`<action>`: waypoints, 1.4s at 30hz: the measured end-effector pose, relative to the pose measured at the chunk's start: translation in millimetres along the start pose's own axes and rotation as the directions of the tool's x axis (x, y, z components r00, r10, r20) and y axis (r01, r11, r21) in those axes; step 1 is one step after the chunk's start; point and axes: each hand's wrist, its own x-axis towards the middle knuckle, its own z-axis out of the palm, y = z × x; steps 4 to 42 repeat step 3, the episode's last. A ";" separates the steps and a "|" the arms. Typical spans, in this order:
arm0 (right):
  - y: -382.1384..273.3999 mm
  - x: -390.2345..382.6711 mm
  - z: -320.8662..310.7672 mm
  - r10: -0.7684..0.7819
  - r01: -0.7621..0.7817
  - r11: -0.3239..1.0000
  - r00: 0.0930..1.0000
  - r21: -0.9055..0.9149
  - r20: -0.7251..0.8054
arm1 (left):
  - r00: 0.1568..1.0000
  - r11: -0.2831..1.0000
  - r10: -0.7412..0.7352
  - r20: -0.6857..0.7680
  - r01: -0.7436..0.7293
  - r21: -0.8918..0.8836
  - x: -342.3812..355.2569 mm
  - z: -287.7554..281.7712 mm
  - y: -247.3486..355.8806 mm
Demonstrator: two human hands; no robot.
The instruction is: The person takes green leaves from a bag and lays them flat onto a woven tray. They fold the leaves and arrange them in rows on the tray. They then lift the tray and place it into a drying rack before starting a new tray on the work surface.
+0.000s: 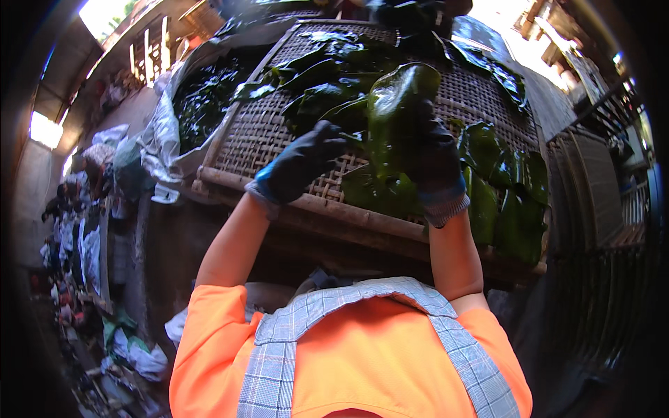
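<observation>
A glossy, dark green, leaf-like sheet [401, 115] stands raised above a woven bamboo rack [237, 143]. My right hand [435, 164], in a dark glove with a blue and grey cuff, grips its right side; the fingers are partly behind it. My left hand [300, 164], gloved the same way, is at the rack's near left part with its fingers curled. Its fingertips are close to a thin green strip beside the raised sheet, and what they pinch is too small to make out. Below the raised sheet, another green sheet [380, 191] lies on the weave.
More wet green sheets [334, 87] overlap on the far part of the rack, and others [505, 188] lie at its right. Left of it is a dark heap of sheets [216, 90] in a pale plastic liner [164, 132]. A person's dark-clad arms [411, 14] show beyond the rack.
</observation>
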 end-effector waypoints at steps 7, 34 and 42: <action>0.6 -3.5 13.3 0.393 -0.377 0.616 0.908 0.692 0.145 | 0.978 0.950 0.123 0.169 -0.165 0.264 -3.7 11.1 -15.0; 0.6 -3.5 13.3 0.393 -0.377 0.616 0.908 0.692 0.145 | 0.978 0.950 0.123 0.169 -0.165 0.264 -3.7 11.1 -15.0; 0.6 -3.5 13.3 0.393 -0.377 0.616 0.908 0.692 0.145 | 0.978 0.950 0.123 0.169 -0.165 0.264 -3.7 11.1 -15.0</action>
